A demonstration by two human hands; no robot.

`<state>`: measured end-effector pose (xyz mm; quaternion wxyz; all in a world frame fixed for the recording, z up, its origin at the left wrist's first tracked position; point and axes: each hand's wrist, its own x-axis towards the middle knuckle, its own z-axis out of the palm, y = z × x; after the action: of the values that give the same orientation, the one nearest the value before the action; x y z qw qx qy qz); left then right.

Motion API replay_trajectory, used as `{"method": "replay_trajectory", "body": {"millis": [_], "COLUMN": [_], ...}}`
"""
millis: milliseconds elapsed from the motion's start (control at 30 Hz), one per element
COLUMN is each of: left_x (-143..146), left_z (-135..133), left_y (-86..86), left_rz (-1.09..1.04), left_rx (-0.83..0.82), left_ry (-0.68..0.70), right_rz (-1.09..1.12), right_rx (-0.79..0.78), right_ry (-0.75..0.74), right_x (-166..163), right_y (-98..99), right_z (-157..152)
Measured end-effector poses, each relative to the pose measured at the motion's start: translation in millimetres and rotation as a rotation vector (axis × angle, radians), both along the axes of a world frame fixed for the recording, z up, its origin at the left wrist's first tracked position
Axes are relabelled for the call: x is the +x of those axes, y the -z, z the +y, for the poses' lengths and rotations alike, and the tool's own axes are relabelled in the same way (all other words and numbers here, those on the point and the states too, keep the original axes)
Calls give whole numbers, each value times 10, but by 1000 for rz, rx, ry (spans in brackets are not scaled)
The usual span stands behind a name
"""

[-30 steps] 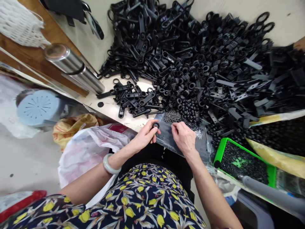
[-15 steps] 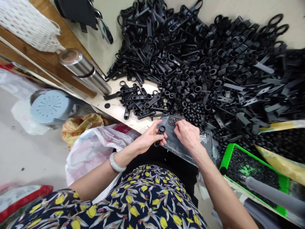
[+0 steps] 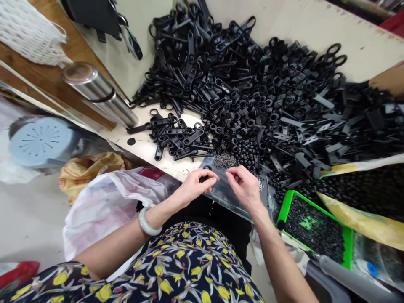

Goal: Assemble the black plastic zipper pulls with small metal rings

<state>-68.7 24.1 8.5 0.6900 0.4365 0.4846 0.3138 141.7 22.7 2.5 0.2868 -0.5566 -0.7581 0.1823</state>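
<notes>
My left hand [image 3: 194, 186] is closed round a small black plastic part [image 3: 205, 176] at the table's front edge. My right hand [image 3: 243, 186] is beside it, thumb and forefinger pinched on something too small to make out, above a shiny grey sheet [image 3: 221, 189]. Just beyond the fingers lies a heap of tiny metal pins [image 3: 224, 160]. A small group of flat black links [image 3: 178, 136] sits to the left of that heap. A huge pile of black plastic parts [image 3: 261, 92] covers the table behind.
A steel flask [image 3: 94, 92] lies at the left table edge, beside a white woven basket [image 3: 28, 29]. A green tray [image 3: 315, 227] of small black pieces sits at right, with a grey handle [image 3: 347, 280] below. White and yellow bags [image 3: 104, 198] lie on the floor.
My left hand turned the black part down into its fingers, so less of it shows. My right hand drew back from the pin heap and pinched towards the left hand.
</notes>
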Motion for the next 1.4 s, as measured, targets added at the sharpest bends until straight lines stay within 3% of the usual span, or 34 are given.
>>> {"method": "replay_trajectory", "body": {"millis": [67,167,333,533,733,1067,1400], "left_x": [91,191,228,299,377,408,372], "left_z": [-14,-41,-88,-146,-235,-253,-231], "left_y": [-15,-46,-53,-14,22,-10,-57], "left_rz": [-32,-147,-283,-391,-367,-265,-303], "left_rx": [-14,-71,-240,-364,-262,-154,-205], "left_ry": [-15,2,47,-4,-52,-67,-83], "right_rz": [126,138,211,614,956,969,788], "right_rx": [27,96,134,-65,-165,-158,-107], "right_ry": [19,-1,67,243,365,399,301], "right_x": [-22,-57,-79,-158,-231,-250,-207], "right_y": [-73,-124,-58,59,205,235,196], "right_z": [-146,-346,-538,-635,-652,-673,-668]}}
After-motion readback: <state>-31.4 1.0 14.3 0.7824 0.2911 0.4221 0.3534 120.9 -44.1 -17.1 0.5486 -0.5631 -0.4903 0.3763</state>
